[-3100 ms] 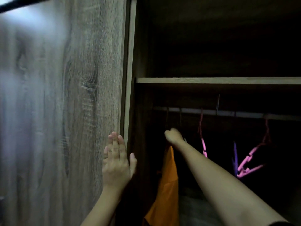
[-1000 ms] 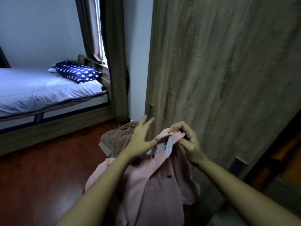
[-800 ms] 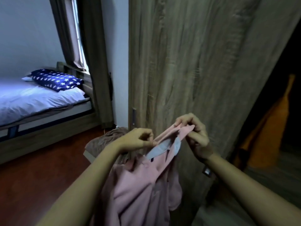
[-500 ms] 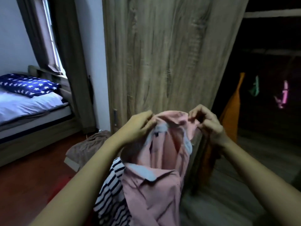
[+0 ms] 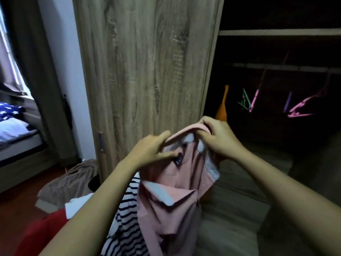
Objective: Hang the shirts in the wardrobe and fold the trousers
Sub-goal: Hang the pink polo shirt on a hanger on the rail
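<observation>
left hand grips pink shirt collar | right hand same | neck label unreadable

left hand pinching | right hand gripping (both hands raised, forearms extended)

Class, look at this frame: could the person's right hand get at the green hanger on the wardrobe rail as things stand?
Probably not yet. The wardrobe side stands open before the green hanger, but the right hand is gripping the pink shirt collar and must let go first.
</observation>
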